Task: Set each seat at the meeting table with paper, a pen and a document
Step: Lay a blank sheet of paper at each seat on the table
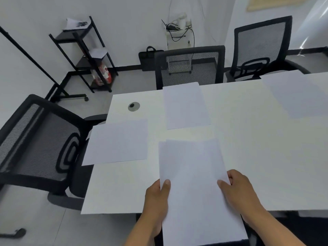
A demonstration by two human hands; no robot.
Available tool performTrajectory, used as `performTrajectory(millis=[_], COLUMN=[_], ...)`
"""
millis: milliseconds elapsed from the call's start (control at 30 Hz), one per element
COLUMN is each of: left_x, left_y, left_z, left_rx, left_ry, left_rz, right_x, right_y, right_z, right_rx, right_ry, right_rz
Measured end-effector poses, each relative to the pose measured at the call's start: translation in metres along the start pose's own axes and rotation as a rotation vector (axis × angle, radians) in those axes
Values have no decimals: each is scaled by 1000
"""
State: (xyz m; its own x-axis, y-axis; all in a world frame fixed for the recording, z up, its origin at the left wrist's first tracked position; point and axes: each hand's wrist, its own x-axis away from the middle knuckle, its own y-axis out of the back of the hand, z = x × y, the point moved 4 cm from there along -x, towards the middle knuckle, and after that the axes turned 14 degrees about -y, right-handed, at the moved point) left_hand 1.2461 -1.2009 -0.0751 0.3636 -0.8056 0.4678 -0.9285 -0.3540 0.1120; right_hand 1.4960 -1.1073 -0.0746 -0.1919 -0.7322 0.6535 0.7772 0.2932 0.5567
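A thin stack of white paper [195,183] is held over the near edge of the white meeting table [248,148]. My left hand [157,199] grips its left edge, thumb on top. My right hand [239,190] grips its right edge. One sheet [118,142] lies at the table's left end, overhanging the edge by the left chair [37,144]. Another sheet [185,105] lies in front of the far chair [190,65]. A third sheet [298,95] lies at the far right, near a second far chair [260,47]. No pen is in view.
A round cable grommet [133,106] sits in the table's far left corner. A black shelf rack [85,54] with papers stands against the back wall. A black bag [148,57] and a white unit with cables [177,32] are behind the far chair.
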Motion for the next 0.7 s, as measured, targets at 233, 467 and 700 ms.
performTrajectory(millis=[233, 467, 700], left_x=[-17, -8, -5], left_y=[-10, -6, 10], left_z=[7, -24, -61], left_rx=[8, 99, 186], left_ry=[-23, 9, -59], left_rz=[4, -60, -105], right_x=[-32, -46, -45], right_y=[4, 16, 16], right_z=[-8, -15, -14], right_rx=[61, 132, 154], right_ry=[-10, -31, -48], right_rz=[-48, -143, -141])
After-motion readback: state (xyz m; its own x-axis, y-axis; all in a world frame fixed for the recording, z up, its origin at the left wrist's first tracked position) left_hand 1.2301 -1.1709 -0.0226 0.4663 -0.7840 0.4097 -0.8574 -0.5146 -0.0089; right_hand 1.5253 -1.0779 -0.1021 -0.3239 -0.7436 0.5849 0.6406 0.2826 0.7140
